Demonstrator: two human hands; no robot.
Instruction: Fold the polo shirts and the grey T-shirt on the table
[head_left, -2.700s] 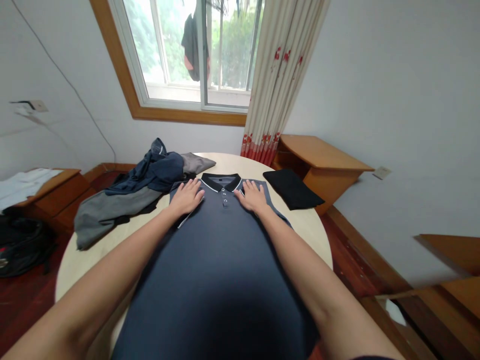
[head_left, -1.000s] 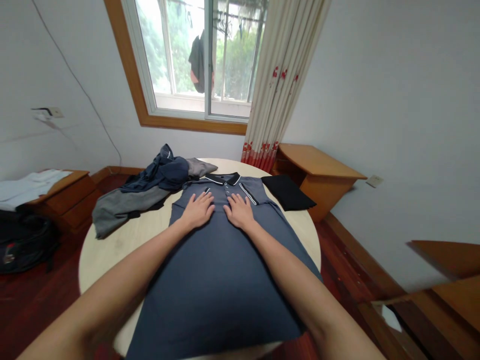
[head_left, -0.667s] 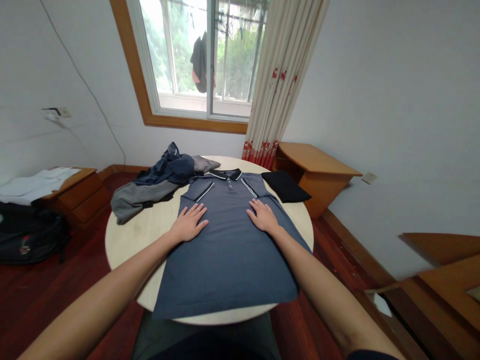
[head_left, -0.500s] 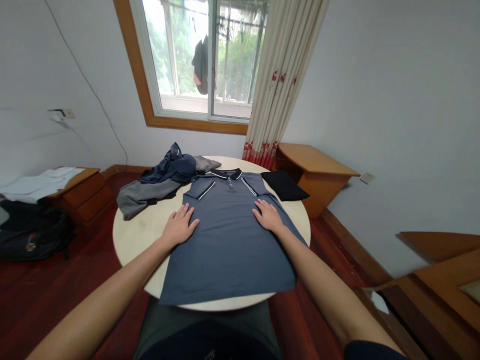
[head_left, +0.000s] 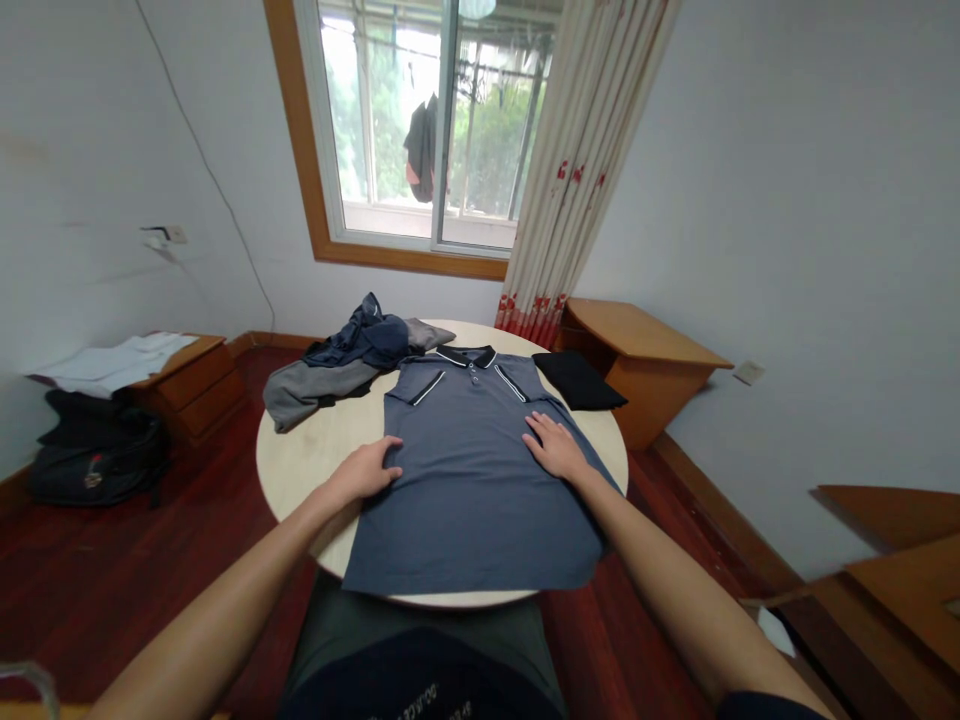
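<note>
Both hands have slid outward and down from beside the collar [head_left: 466,356] to the flanks of the grey-blue polo shirt [head_left: 469,490], which lies face up and smoothed flat across the round table [head_left: 304,455], its hem hanging just over the near rim. The left hand [head_left: 367,470] rests palm down at the shirt's left side edge, fingers loosely extended. The right hand [head_left: 553,447] lies flat just below the right sleeve, fingers spread, and neither grips anything. The knit looks light, soft and limp, likely to sag and crease once lifted, so a pinch at the side seams, shoulders or hem appears the surest hold. A heap of dark and grey clothes [head_left: 337,365] and a folded black garment [head_left: 579,380] flank the collar.
</note>
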